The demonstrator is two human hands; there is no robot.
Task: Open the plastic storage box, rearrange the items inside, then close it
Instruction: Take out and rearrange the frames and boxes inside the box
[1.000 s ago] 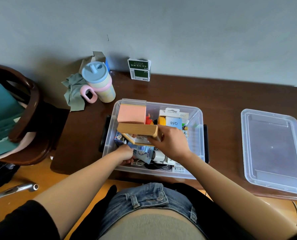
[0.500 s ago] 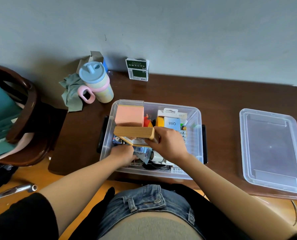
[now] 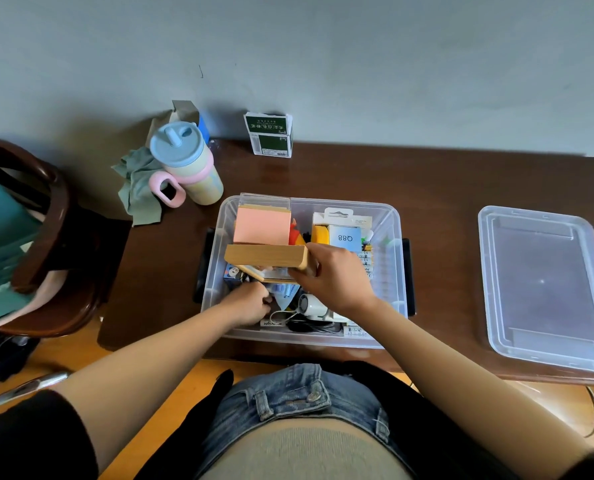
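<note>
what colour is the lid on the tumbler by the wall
Light blue; the tumbler lid shows best in the head view.

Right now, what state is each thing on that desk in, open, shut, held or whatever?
Storage box: open, full of items.
Lid: off, flat on the table to the right.
Wooden block: held up over the box by the right hand.
Left hand: down in the box, fingers curled on something.
Tumbler: upright, capped.

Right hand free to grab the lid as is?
Probably not yet: the right hand grips a wooden block over the box. The lid lies unobstructed to its right.
</note>
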